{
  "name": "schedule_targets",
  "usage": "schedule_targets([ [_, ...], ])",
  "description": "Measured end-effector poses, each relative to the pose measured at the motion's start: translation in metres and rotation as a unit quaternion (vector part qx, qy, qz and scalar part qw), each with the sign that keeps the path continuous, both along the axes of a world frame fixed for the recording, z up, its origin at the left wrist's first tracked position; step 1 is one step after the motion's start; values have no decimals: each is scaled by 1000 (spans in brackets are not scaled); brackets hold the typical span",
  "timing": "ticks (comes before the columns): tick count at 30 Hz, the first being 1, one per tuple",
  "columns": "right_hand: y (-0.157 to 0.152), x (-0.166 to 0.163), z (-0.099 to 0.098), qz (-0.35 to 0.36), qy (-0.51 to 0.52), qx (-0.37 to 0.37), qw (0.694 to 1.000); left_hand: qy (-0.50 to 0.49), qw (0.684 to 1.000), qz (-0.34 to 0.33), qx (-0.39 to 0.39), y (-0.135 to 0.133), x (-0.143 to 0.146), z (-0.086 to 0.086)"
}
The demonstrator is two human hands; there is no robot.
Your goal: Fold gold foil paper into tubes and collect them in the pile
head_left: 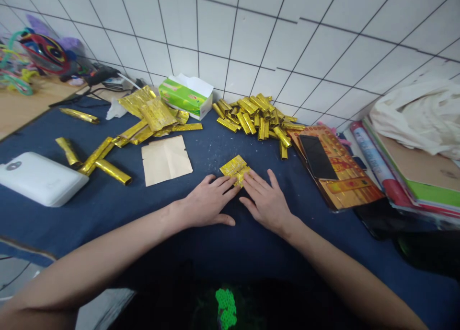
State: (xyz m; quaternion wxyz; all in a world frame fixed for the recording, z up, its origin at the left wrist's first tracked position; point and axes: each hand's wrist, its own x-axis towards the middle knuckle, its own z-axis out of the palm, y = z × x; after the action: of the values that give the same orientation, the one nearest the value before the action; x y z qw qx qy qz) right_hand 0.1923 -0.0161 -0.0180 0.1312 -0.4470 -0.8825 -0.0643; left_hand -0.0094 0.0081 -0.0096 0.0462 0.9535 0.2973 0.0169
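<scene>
A small sheet of gold foil paper (233, 165), creased or folded, lies on the dark blue tabletop in front of me. My left hand (210, 201) rests flat with fingers stretched, its fingertips on the paper's near left edge. From the other side, my right hand (268, 200) touches the near right part with extended fingers. Both thumbs stand apart from the paper, and the fingertips hide some of its near edge. To the left is a square of plain tan paper (166, 160). Behind the hands is a heap of folded gold paper pieces (257, 114).
More gold foil sheets (158, 113) and rolled pieces (113, 171) lie at left, near a green tissue pack (187, 96) and a white plastic case (43, 179). At right, a black phone (318, 157) sits on orange-gold printed packs (345, 183), beside stacked folders (431, 176). A tiled wall (251, 37) stands behind.
</scene>
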Motion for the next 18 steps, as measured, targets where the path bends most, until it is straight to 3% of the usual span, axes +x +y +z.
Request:
schedule_targets([
  [4,-3,-2,-2,28,3,-17,999,-1,1000,-2,6,0,1,0],
  [18,13,11,-5,-63,-24,-45,997,-8,1000,0,21,-3,2,1],
])
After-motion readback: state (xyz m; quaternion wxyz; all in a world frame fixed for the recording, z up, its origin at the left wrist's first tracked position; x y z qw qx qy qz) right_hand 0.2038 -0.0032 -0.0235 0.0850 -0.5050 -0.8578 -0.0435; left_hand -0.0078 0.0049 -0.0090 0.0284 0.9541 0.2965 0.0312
